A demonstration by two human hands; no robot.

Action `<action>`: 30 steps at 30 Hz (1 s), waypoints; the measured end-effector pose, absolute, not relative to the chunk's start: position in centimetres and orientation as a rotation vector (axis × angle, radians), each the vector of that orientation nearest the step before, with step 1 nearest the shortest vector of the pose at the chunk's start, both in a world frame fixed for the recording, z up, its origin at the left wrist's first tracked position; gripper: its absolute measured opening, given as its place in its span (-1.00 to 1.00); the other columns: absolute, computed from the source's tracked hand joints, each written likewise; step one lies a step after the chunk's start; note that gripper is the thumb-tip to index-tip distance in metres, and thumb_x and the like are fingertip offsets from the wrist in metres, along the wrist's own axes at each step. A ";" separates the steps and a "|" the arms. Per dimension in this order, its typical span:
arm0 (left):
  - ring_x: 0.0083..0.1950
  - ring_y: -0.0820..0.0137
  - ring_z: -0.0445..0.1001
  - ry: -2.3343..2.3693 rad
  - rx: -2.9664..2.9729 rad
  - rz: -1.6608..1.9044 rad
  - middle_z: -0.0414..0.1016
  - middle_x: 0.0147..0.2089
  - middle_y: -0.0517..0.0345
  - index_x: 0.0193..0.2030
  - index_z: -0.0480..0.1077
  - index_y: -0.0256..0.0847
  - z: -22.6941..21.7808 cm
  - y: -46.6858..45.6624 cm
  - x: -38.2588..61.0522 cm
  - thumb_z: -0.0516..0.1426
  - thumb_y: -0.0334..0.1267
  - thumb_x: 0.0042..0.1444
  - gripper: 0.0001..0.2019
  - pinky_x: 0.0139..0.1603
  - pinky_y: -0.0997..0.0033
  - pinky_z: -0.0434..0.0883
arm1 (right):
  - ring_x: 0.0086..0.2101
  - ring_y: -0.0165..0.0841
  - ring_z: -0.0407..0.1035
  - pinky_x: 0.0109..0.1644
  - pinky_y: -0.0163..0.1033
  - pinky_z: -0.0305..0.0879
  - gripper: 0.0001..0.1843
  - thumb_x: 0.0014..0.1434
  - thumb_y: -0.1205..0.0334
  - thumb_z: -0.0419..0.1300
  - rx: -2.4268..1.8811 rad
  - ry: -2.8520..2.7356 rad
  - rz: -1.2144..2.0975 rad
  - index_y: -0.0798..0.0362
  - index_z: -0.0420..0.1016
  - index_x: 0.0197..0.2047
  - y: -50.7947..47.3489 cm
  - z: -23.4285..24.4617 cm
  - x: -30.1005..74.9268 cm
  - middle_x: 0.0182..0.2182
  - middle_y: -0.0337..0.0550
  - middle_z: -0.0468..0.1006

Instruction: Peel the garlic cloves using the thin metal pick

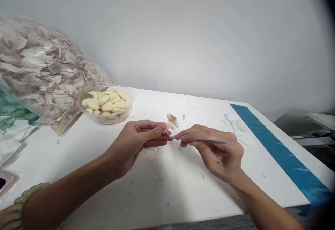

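Note:
Between the thumb and fingers of my left hand [141,141] is a pale garlic clove [167,127], its tip pointing away to the right. My right hand [213,150] grips a slim metal tool [214,142] like a pen, with its point close by the clove at the left fingertips. That point is too small to tell its exact shape. Just beyond both hands lies a piece of unpeeled garlic [172,117] with brownish skin. Peeled cloves [107,101] fill a clear round plastic tub [111,119] to the left of my hands.
A large clear bag of garlic skins [52,69] leans at the back left, near green plastic [13,109] and crumpled white tissue [13,139]. Skin scraps dot the white table [146,202]. Blue tape [277,153] runs along its right side, and a grey wall [183,41] stands behind.

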State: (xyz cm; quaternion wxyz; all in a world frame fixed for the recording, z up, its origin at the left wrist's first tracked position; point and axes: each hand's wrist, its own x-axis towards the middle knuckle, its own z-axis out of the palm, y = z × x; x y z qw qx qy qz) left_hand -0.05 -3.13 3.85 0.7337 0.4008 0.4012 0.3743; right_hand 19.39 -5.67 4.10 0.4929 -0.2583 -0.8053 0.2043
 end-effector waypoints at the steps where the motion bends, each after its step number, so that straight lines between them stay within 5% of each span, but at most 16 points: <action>1: -0.23 0.46 0.52 0.882 0.879 0.821 0.60 -0.33 0.11 -0.34 0.56 -0.22 3.8 -3.1 -0.1 0.26 -0.15 -0.03 -0.81 -0.11 0.51 0.45 | -0.35 -0.36 0.48 -0.36 -0.18 0.46 -0.61 0.13 0.61 0.05 -0.629 -1.957 0.493 0.04 0.49 -0.09 -5.7 4.1 19.4 -0.29 -0.12 0.59; 9: -0.22 0.46 0.52 0.877 0.863 0.794 0.60 -0.22 0.05 -0.31 0.54 -0.25 3.7 -3.0 -0.1 0.23 -0.11 -0.01 -0.76 -0.11 0.50 0.45 | -0.36 -0.37 0.48 -0.36 -0.20 0.47 -0.62 0.12 0.60 0.06 -0.630 -1.946 0.496 0.04 0.49 -0.10 -5.6 4.1 19.4 -0.29 -0.12 0.59; 30: -0.32 0.54 0.54 0.850 0.773 0.767 0.59 -0.34 0.17 -0.37 0.48 -0.24 3.7 -3.0 0.0 0.21 -0.15 0.03 -0.82 -0.24 0.63 0.48 | -0.38 -0.35 0.48 -0.40 -0.18 0.46 -0.61 0.11 0.62 0.08 -0.627 -1.887 0.394 0.02 0.51 -0.12 -5.5 4.0 19.3 -0.32 -0.14 0.59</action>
